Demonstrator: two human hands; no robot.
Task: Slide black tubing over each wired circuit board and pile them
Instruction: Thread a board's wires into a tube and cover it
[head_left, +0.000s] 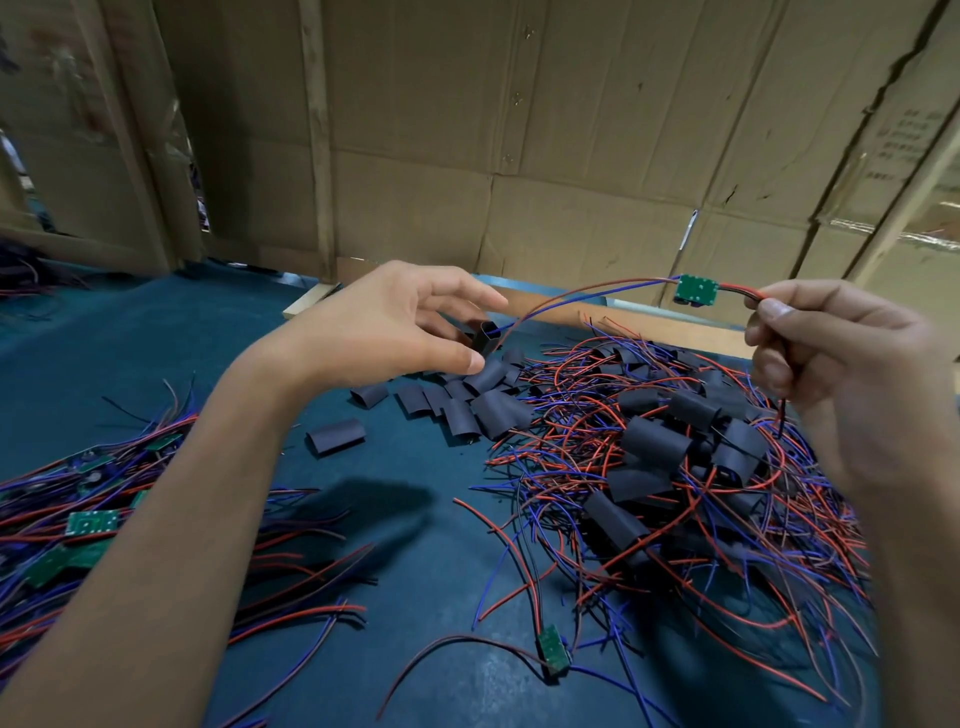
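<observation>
Two leads, one red and one blue, run from the small green board (696, 290) down into the mouth of the black sleeve (484, 335) that my left hand (387, 325) pinches between thumb and fingertips, its grip clenched on the sleeve just above the table (156, 332). My right hand (836, 374) grips the red and black wires on the board's other side, holding the board up in the air, well apart from the sleeve.

As I judge it, the threading has only begun: the wire tips are inside the tube, the board is not. Several things could spoil it from here. If I squeeze the sleeve too flat, its opening closes and the board's corners catch on the rim. If I pull the wires at an angle, the board may jam crosswise, or a solder joint may strain. Slack in my right hand's hold could let the leads slip back out.

Loose sleeves (467, 402) lie beneath my left hand, finished pieces sit in the tangled pile (670, 467) at right, and bare boards (91, 522) wait at left; a dropped piece could vanish among them.
</observation>
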